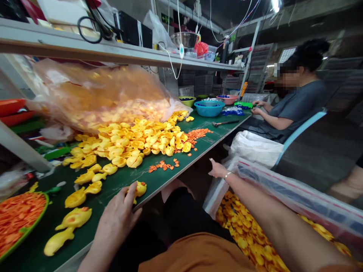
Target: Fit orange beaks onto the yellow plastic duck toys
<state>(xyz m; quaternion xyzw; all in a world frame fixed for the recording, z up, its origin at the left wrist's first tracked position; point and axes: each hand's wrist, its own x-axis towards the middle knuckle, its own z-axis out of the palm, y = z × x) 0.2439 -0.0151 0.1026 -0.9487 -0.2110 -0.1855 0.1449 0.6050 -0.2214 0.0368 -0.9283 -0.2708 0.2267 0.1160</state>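
Observation:
My left hand (120, 215) rests on the front edge of the green table (159, 177), its fingers curled over a yellow plastic duck (140, 188). More yellow ducks (74, 218) lie in a row to its left. A big heap of yellow duck parts (136, 139) covers the middle of the table, spilling from a clear bag (99, 96). My right hand (217, 170) reaches past the table edge and grips the rim of a clear plastic bag (283, 189) holding yellow ducks (246, 234) by my right knee.
Small orange pieces (198, 134) lie scattered by the heap, and a green dish of orange pieces (17, 215) sits at the near left. A hammer (224, 122), blue and pink bowls (209, 107) and a seated person (295, 102) are at the far end. A shelf (113, 49) runs overhead.

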